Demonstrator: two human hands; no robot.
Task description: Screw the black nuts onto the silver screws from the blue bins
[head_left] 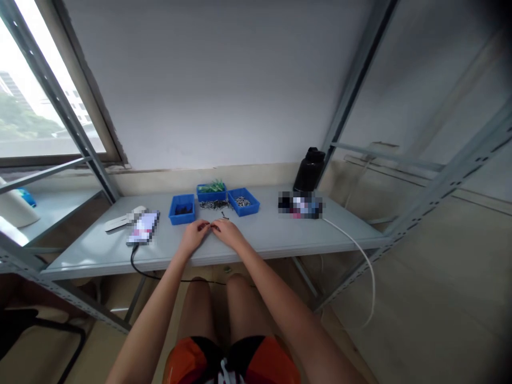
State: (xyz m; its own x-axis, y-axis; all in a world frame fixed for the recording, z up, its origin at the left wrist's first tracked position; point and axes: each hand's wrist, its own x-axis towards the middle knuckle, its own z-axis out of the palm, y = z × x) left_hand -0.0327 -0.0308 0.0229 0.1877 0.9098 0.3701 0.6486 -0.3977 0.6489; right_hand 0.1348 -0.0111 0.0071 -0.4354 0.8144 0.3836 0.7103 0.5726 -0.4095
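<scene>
My left hand (195,234) and my right hand (226,232) meet over the front of the table, fingertips pinched together. Whatever lies between them is too small to make out. Just beyond my right hand is a small dark piece (224,215) on the tabletop. A loose pile of small dark and metal parts (215,205) lies farther back. Around it stand three blue bins: the left bin (171,212) holds dark pieces, the back bin (199,194) green strips, and the right bin (251,209) small silvery metal parts.
A phone (144,226) with a black cable (134,260) lies at the left beside a pale, flat object (122,221). At the right are a black bottle (309,170), a blurred-out item (301,205) and a white cable (366,253). Metal posts frame the table (288,237).
</scene>
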